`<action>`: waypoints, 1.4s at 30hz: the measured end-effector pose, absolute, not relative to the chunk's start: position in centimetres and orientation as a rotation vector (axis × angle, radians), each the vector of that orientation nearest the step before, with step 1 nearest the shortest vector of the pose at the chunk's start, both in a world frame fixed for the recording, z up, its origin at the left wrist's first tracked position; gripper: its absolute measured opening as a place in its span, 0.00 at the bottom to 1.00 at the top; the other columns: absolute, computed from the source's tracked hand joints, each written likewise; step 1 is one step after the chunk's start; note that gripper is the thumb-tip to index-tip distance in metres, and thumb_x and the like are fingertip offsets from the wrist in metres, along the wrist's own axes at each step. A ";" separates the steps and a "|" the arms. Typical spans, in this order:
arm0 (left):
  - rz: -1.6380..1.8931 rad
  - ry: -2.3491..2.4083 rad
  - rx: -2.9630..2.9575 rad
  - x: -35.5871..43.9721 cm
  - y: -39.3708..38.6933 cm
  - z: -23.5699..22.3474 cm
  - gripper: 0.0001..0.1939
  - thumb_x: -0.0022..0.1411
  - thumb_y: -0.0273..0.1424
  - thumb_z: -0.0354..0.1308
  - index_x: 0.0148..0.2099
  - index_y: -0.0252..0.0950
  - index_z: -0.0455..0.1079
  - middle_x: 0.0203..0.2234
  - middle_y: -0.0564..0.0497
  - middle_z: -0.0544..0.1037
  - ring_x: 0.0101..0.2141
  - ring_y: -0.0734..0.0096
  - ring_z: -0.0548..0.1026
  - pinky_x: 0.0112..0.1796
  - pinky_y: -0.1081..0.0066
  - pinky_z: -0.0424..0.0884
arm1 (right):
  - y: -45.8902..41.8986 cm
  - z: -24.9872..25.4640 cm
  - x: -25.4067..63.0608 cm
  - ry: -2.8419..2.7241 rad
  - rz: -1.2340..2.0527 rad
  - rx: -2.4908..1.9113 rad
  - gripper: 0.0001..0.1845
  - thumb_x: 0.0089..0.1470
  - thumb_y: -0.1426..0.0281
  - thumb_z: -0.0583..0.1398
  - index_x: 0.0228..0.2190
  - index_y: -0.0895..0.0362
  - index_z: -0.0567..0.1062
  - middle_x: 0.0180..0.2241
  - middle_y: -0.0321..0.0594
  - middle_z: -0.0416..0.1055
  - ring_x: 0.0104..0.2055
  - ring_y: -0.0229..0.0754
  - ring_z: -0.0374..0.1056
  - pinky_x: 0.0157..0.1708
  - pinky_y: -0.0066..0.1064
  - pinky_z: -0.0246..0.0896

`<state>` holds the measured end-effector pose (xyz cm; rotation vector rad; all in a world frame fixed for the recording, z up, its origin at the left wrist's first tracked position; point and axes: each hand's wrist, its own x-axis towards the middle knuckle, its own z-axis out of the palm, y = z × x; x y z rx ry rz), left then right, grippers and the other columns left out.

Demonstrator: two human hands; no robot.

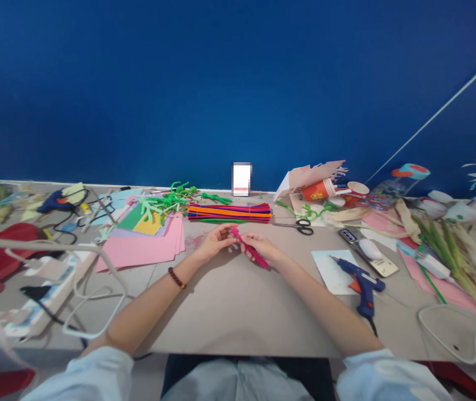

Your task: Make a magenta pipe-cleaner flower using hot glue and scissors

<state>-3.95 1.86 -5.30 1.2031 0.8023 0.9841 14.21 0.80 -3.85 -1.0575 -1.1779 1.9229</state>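
Over the middle of the table, my two hands meet at a bundle of magenta pipe cleaners. My right hand is closed around the bundle, whose lower end sticks out below the palm toward the right. With fingertips pinched, my left hand grips the bundle's upper end. Just beyond the hands lies a long stack of pipe cleaners in orange, purple, red and green. A pair of black-handled scissors rests to the right of that stack.
A blue glue gun lies on white paper at right, near a phone with a white case on it. Pink paper sheets, green pipe-cleaner pieces and a power strip with loose cables are at left. Paper cups stand behind.
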 end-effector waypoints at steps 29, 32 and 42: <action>0.970 0.849 0.906 -3.0 0.8 -4.9 0.18 0.45 0.39 0.68 0.35 0.31 0.74 0.22 0.52 0.73 0.19 0.80 0.66 0.22 0.75 0.59 | -0.3 -3.6 12.7 -1.217 1.842 -1.118 0.22 0.40 0.52 0.64 0.23 0.61 0.74 0.17 0.37 0.71 0.17 0.35 0.67 0.17 0.25 0.63; 0.944 0.781 0.892 -3.1 0.8 -5.0 0.16 0.47 0.39 0.67 0.33 0.32 0.73 0.18 0.54 0.71 0.18 0.77 0.67 0.23 0.74 0.62 | -0.7 -3.9 12.3 -1.269 1.778 -1.106 0.23 0.40 0.51 0.64 0.23 0.60 0.74 0.18 0.37 0.72 0.18 0.35 0.67 0.19 0.26 0.63; 0.881 0.747 0.772 -3.8 1.1 -4.8 0.12 0.46 0.36 0.67 0.29 0.33 0.72 0.22 0.52 0.71 0.23 0.76 0.68 0.27 0.74 0.64 | -0.8 -4.7 12.5 -1.508 1.358 -1.142 0.21 0.50 0.53 0.57 0.20 0.58 0.68 0.17 0.33 0.64 0.18 0.31 0.59 0.16 0.23 0.54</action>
